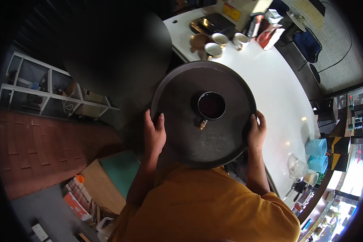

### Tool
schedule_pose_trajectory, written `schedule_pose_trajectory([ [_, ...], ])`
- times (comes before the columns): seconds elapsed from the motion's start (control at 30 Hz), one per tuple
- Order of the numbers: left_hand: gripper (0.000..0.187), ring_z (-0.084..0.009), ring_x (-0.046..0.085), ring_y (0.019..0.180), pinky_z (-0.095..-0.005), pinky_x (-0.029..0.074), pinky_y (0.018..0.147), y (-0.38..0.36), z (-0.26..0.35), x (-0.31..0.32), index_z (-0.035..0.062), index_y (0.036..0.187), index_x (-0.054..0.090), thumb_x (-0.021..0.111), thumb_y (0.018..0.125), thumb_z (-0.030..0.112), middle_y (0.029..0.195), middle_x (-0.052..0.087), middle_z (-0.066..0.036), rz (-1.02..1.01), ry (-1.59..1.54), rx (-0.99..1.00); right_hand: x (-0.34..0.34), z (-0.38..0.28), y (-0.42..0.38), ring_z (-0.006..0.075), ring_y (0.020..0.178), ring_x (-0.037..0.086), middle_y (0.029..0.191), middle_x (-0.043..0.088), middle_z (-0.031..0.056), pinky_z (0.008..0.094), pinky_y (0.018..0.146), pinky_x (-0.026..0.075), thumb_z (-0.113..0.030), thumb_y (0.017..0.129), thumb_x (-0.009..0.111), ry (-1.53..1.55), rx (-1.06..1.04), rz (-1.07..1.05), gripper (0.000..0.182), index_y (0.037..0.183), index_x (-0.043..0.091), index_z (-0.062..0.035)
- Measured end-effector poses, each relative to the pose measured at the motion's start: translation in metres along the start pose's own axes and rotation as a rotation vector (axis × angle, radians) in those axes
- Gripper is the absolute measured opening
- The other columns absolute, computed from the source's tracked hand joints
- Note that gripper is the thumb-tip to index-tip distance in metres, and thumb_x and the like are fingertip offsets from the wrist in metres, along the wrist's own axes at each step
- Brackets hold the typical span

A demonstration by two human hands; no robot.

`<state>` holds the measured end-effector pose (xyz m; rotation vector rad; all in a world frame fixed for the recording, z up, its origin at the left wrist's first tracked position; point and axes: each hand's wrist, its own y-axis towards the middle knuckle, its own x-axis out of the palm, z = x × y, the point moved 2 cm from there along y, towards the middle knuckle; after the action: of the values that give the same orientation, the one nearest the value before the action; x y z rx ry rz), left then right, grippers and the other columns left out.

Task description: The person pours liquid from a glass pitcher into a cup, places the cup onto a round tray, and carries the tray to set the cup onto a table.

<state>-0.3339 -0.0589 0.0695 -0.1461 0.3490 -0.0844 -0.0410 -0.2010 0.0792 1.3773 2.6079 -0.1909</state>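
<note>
Balancing a dark round tray (181,88) between our left hand (155,137) and right hand (257,135).

We grip its opposite sides, thumbs at the rim, probably to keep it level; our fingers' hold underneath is hidden. The 1 dark cup (211,105) stands near the middle, likely so its weight falls between our hands, its handle (203,123) pointing roughly towards us. Beyond, 3 pale cups (213,50) stand together on the white surface (270,88).

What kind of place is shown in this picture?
Probably a café: a long, glossy white counter bears white ceramic cups, and the two bare hands hold a round black tray with a dark-filled cup.
</note>
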Motion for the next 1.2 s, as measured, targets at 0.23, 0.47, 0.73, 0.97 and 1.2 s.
schedule_pose_trajectory([
  [0.23, 0.061, -0.0361, 0.042, 0.128, -0.0387, 0.035, 0.104, 0.063, -0.025, -0.152, -0.0062, 0.137, 0.032, 0.056, 0.094, 0.03, 0.136, 0.043, -0.027, 0.085, 0.045, 0.031, 0.15, -0.053, -0.046, 0.0106, 0.083, 0.055, 0.097, 0.061, 0.0088, 0.0241, 0.072, 0.044, -0.012, 0.097, 0.049, 0.28, 0.13, -0.194, 0.021, 0.115, 0.048, -0.001],
  [0.47, 0.06, -0.0346, 0.048, 0.122, -0.0391, 0.037, 0.101, 0.12, -0.038, -0.245, -0.0068, 0.134, 0.035, 0.059, 0.093, 0.029, 0.131, 0.046, -0.028, 0.291, 0.163, 0.049, 0.283, -0.097, -0.041, 0.0079, 0.075, 0.049, 0.088, 0.058, 0.0055, 0.0236, 0.064, 0.04, -0.024, 0.097, 0.052, 0.172, 0.067, -0.298, 0.023, 0.111, 0.051, -0.0051],
  [0.73, 0.051, -0.0302, 0.057, 0.108, -0.0365, 0.042, 0.094, 0.222, -0.026, -0.282, -0.0082, 0.127, 0.041, 0.061, 0.091, 0.02, 0.116, 0.057, -0.023, 0.449, 0.151, 0.027, 0.429, -0.133, 0.032, 0.0085, 0.08, 0.052, 0.088, 0.059, 0.0055, 0.0232, 0.069, 0.043, -0.026, 0.096, 0.057, 0.268, 0.11, -0.492, 0.024, 0.105, 0.053, -0.0048],
  [0.97, 0.04, -0.0177, 0.055, 0.105, -0.0286, 0.041, 0.094, 0.346, 0.022, -0.285, -0.0056, 0.123, 0.046, 0.061, 0.09, 0.01, 0.116, 0.058, -0.014, 0.484, -0.139, 0.033, 0.547, -0.178, 0.132, 0.0093, 0.08, 0.055, 0.089, 0.061, 0.0072, 0.0241, 0.07, 0.045, -0.02, 0.095, 0.057, 0.356, 0.07, -0.598, 0.021, 0.106, 0.051, -0.003],
  [1.2, 0.039, -0.017, 0.055, 0.102, -0.0281, 0.041, 0.093, 0.486, 0.059, -0.271, -0.0038, 0.123, 0.047, 0.062, 0.09, 0.009, 0.113, 0.058, -0.011, 0.44, -0.207, 0.054, 0.62, -0.207, 0.225, 0.0136, 0.087, 0.058, 0.095, 0.063, 0.0111, 0.0265, 0.078, 0.046, -0.019, 0.095, 0.056, 0.357, -0.009, -0.544, 0.025, 0.11, 0.049, -0.0013],
])
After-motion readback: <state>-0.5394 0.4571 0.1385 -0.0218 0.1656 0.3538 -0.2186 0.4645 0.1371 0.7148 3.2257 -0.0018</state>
